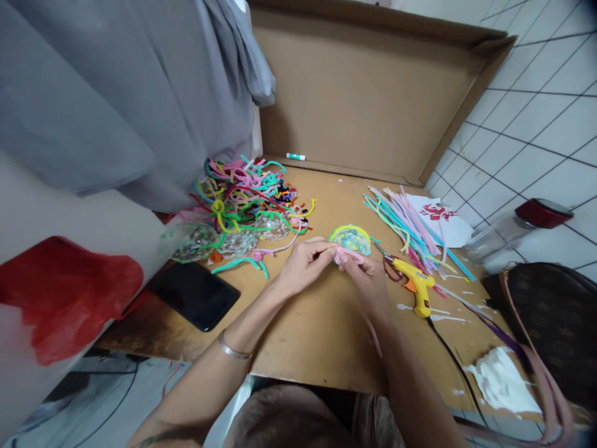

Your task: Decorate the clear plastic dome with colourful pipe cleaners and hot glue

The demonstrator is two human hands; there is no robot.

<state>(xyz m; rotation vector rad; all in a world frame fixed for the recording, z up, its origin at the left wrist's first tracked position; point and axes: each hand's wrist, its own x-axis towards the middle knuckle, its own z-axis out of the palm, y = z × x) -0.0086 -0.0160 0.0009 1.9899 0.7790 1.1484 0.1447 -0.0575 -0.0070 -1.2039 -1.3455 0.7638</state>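
Observation:
Both my hands meet over the middle of the table, fingers pinched on a pink pipe cleaner (347, 254). My left hand (305, 264) grips its left part between thumb and fingers; my right hand (369, 280) closes on it from the right. A length of pink hangs below my right hand. Just beyond my fingers lies a round, clear disc with a yellow pipe-cleaner rim (352, 239), partly hidden by the hands. Scissors (390, 264) and a yellow glue gun (420, 289) lie to the right of my right hand.
A tangled heap of coloured pipe cleaners (252, 186) and clear discs (237, 242) sits left, near a black tablet (196, 295). Straight pipe cleaners (405, 218), a bottle (501, 239), crumpled tissue (502, 381) and a brown bag (555, 317) stand right. Cardboard (368, 93) rises behind.

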